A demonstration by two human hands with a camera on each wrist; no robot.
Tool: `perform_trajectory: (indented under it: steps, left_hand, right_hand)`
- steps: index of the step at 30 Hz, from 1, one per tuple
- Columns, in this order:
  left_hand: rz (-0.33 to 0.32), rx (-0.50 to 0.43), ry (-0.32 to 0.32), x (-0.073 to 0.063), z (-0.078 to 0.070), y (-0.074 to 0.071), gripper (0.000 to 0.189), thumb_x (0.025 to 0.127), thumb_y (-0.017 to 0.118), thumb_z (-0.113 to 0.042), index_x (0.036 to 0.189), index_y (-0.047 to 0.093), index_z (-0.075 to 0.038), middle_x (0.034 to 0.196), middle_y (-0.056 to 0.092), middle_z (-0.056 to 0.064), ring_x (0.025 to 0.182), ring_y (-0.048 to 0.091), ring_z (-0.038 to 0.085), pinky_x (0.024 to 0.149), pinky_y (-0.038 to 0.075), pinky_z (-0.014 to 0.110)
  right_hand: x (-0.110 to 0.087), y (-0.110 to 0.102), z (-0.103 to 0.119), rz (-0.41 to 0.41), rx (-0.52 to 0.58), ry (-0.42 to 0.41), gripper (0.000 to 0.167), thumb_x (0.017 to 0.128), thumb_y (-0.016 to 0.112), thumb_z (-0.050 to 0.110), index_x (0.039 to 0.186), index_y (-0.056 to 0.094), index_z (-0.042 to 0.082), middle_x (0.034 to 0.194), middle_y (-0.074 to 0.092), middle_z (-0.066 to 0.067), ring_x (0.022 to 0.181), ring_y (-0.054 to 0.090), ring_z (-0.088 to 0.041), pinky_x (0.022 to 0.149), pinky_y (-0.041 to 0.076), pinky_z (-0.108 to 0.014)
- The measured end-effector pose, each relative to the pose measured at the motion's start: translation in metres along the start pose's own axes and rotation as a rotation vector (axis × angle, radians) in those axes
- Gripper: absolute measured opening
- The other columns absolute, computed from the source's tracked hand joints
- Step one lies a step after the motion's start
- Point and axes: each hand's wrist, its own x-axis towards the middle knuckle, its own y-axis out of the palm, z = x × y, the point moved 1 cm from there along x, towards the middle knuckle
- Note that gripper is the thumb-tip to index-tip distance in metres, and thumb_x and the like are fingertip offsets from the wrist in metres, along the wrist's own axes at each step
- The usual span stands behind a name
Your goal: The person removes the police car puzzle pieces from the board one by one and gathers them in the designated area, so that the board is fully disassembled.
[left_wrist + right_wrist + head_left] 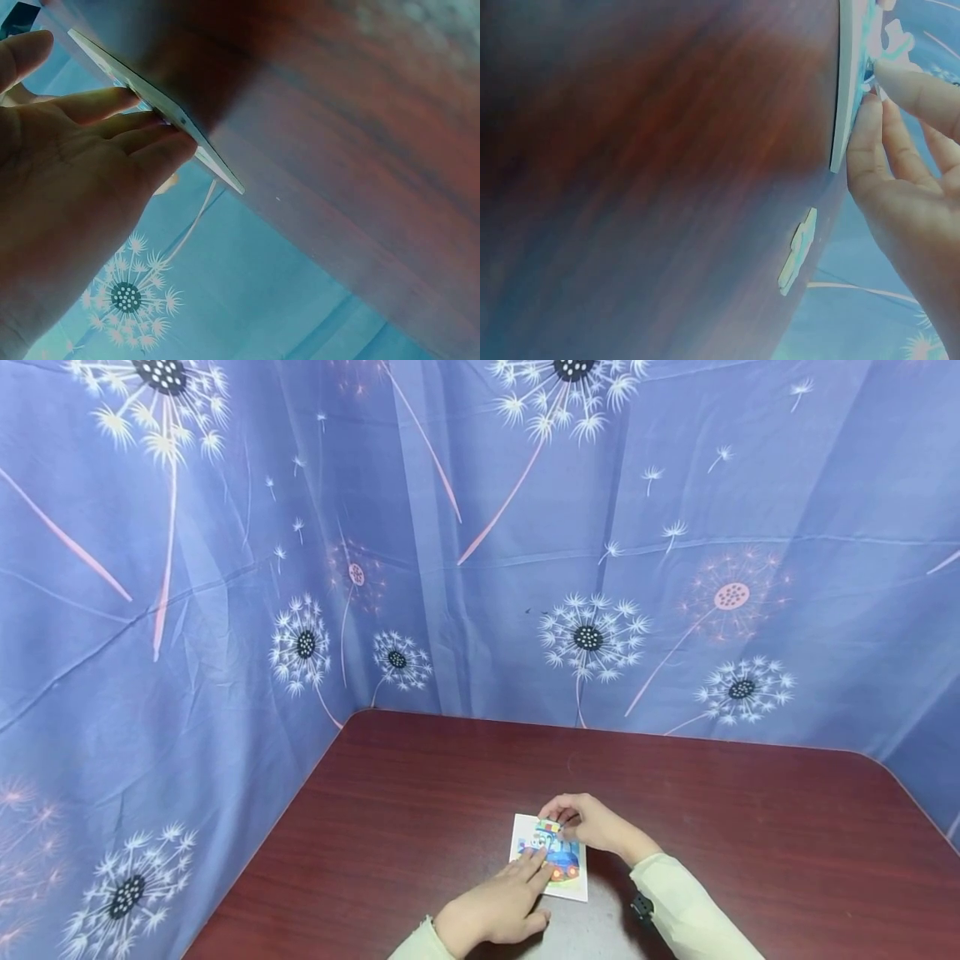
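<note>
White-bordered, rectangular picture board: touched by left hand, fingers extended. Pale-and-teal, irregular small piece: in right hand, pinched between thumb and fingers.

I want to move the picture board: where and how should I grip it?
Probably pinch the picture board by its near right corner, coming from the near side. That thin, flat corner is bare, while the left hand covers its near left part and the right hand its far right.
</note>
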Motion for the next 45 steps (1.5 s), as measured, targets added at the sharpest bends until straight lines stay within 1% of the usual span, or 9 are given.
perform_trajectory:
  steps: [2, 8, 15, 24, 30, 34, 35, 41, 45]
  left_hand:
    - [-0.004, 0.004, -0.001, 0.0, 0.0, 0.0, 0.064, 0.105, 0.058, -0.037, 0.16, 0.046, -0.007, 0.17, 0.035, 0.012, 0.157, 0.034, 0.027, 0.124, 0.035, 0.034]
    - [0.004, -0.006, -0.003, 0.0, 0.001, 0.0, 0.064, 0.106, 0.058, -0.038, 0.16, 0.046, -0.007, 0.17, 0.035, 0.012, 0.157, 0.034, 0.027, 0.124, 0.035, 0.035]
    - [0.013, -0.014, -0.001, 0.0, 0.002, -0.001, 0.064, 0.106, 0.057, -0.038, 0.16, 0.046, -0.007, 0.171, 0.035, 0.011, 0.158, 0.033, 0.026, 0.124, 0.035, 0.035]
    - [0.004, -0.008, -0.005, 0.0, 0.002, -0.002, 0.064, 0.106, 0.057, -0.038, 0.161, 0.046, -0.007, 0.17, 0.035, 0.011, 0.158, 0.032, 0.026, 0.124, 0.033, 0.034]
    - [0.005, -0.015, 0.001, 0.0, 0.003, 0.001, 0.064, 0.106, 0.057, -0.038, 0.161, 0.046, -0.007, 0.171, 0.035, 0.012, 0.158, 0.032, 0.027, 0.124, 0.033, 0.035]
    - [-0.002, -0.018, 0.0, 0.0, 0.003, 0.001, 0.064, 0.106, 0.057, -0.038, 0.16, 0.046, -0.007, 0.17, 0.035, 0.012, 0.157, 0.033, 0.028, 0.124, 0.034, 0.035]
    - [-0.003, -0.017, 0.0, 0.001, 0.003, 0.001, 0.064, 0.106, 0.057, -0.038, 0.161, 0.046, -0.007, 0.17, 0.035, 0.012, 0.157, 0.033, 0.028, 0.124, 0.034, 0.035]
    - [-0.006, -0.021, 0.004, 0.0, 0.002, 0.0, 0.063, 0.105, 0.057, -0.037, 0.16, 0.047, -0.006, 0.17, 0.037, 0.012, 0.157, 0.034, 0.027, 0.124, 0.034, 0.034]
    - [-0.007, -0.026, 0.013, -0.001, 0.001, -0.001, 0.063, 0.106, 0.057, -0.036, 0.159, 0.047, -0.005, 0.169, 0.037, 0.013, 0.157, 0.034, 0.027, 0.124, 0.034, 0.034]
  right_hand:
    - [0.0, 0.0, 0.0, 0.0, 0.002, -0.003, 0.031, 0.087, 0.067, -0.018, 0.113, 0.073, -0.003, 0.1, 0.066, -0.006, 0.094, 0.063, -0.021, 0.083, 0.056, -0.028]
    - [0.001, 0.001, 0.0, -0.014, -0.002, -0.012, 0.025, 0.091, 0.069, -0.015, 0.112, 0.073, -0.003, 0.097, 0.067, -0.005, 0.091, 0.063, -0.015, 0.081, 0.056, -0.028]
    - [0.002, 0.001, -0.001, -0.03, 0.006, -0.021, 0.022, 0.092, 0.069, -0.014, 0.11, 0.073, -0.003, 0.094, 0.066, -0.002, 0.086, 0.062, -0.012, 0.078, 0.054, -0.026]
    - [0.001, -0.002, -0.002, -0.05, 0.068, -0.003, 0.018, 0.093, 0.066, -0.015, 0.107, 0.073, -0.006, 0.09, 0.067, -0.017, 0.082, 0.062, -0.01, 0.073, 0.053, -0.024]
    - [-0.001, -0.008, 0.0, -0.092, 0.069, -0.05, 0.013, 0.091, 0.067, -0.013, 0.103, 0.071, -0.011, 0.088, 0.07, -0.015, 0.079, 0.063, -0.009, 0.069, 0.053, -0.023]
    - [-0.003, -0.014, 0.0, -0.119, 0.039, -0.022, 0.01, 0.094, 0.069, -0.008, 0.103, 0.073, -0.009, 0.091, 0.072, -0.011, 0.078, 0.061, -0.006, 0.067, 0.052, -0.022]
    - [-0.004, -0.015, -0.001, -0.125, 0.033, -0.009, 0.01, 0.095, 0.069, -0.007, 0.104, 0.074, -0.008, 0.092, 0.073, -0.011, 0.077, 0.06, -0.006, 0.065, 0.051, -0.022]
    - [-0.013, -0.026, -0.002, -0.154, 0.015, 0.038, 0.011, 0.097, 0.07, -0.002, 0.105, 0.076, -0.006, 0.093, 0.075, -0.012, 0.073, 0.059, -0.006, 0.06, 0.051, -0.024]
    - [-0.021, -0.035, -0.006, -0.155, 0.021, 0.053, 0.013, 0.1, 0.069, 0.001, 0.108, 0.076, -0.006, 0.096, 0.075, -0.012, 0.074, 0.06, -0.008, 0.063, 0.054, -0.027]
